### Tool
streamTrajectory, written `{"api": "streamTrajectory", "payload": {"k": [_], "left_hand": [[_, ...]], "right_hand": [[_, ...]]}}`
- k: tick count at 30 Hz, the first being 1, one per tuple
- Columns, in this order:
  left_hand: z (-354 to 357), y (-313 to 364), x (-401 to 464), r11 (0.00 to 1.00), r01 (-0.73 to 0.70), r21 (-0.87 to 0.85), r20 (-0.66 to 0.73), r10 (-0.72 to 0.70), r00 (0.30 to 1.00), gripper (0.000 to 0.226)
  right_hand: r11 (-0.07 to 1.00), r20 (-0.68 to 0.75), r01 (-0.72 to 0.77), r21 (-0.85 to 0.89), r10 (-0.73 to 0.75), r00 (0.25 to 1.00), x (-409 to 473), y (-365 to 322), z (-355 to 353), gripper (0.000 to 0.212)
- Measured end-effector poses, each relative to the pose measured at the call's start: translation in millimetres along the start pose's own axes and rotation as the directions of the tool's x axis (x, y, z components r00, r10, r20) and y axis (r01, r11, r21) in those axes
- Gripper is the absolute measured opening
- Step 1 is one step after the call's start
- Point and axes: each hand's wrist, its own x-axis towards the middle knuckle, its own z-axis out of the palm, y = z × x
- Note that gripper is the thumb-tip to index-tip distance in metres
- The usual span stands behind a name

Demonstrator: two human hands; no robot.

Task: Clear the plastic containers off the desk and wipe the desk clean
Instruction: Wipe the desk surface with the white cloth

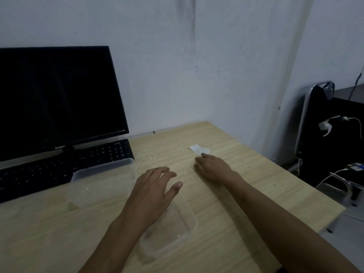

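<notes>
A clear plastic container (pixel 102 182) stands on the wooden desk (pixel 246 186) in front of the keyboard. A second clear, shallow container or lid (pixel 177 233) lies flat near the desk's front. My left hand (pixel 153 192) hovers over its far end with fingers spread and relaxed, gripping nothing. My right hand (pixel 212 167) lies further back with its fingertips at the near edge of a small white wipe (pixel 199 149) flat on the desk. Whether the fingers pinch the wipe is unclear. Fine crumbs or specks dot the desk around both hands.
A dark monitor (pixel 57 101) and black keyboard (pixel 65 164) fill the desk's back left. The wall runs behind the desk. Off the desk's right edge stand a black chair (pixel 315 123) and dangling white cables (pixel 331 127).
</notes>
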Motion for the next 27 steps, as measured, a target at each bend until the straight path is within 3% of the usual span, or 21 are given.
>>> {"api": "streamTrajectory", "payload": {"k": [7, 11, 15, 19, 21, 27], "left_hand": [[-6.1, 0.9, -3.4, 0.999, 0.002, -0.047, -0.025, -0.003, 1.0, 0.075], [-10.9, 5.3, -7.6, 0.994, -0.026, -0.102, -0.083, 0.018, 0.996, 0.064], [-17.7, 24.0, -10.7, 0.965, -0.097, -0.242, -0.185, 0.052, 0.981, 0.049], [-19.6, 55.7, -14.7, 0.919, -0.141, -0.367, -0.206, 0.068, 0.976, 0.026], [-16.1, 74.5, -19.4, 0.903, -0.175, -0.393, -0.207, 0.099, 0.973, 0.025], [25.6, 127.9, -44.9, 0.86, -0.308, -0.406, -0.146, 0.272, 0.951, 0.031]], "right_hand": [[1.0, -0.106, 0.002, 0.027, 0.001, 0.994, -2.0, 6.6, 3.3, 0.037], [0.959, -0.187, 0.039, 0.28, 0.015, 0.982, -22.2, 8.5, -11.0, 0.036], [0.751, -0.357, 0.081, 0.656, 0.214, 0.909, -74.9, 8.9, -35.8, 0.026], [0.436, -0.289, 0.102, 0.894, 0.39, 0.874, -127.9, 11.3, -44.0, 0.01], [0.356, -0.238, 0.082, 0.931, 0.42, 0.876, -151.9, 18.5, -41.8, 0.007], [0.436, -0.199, -0.027, 0.9, 0.465, 0.863, -211.9, 59.9, -27.1, 0.009]]}}
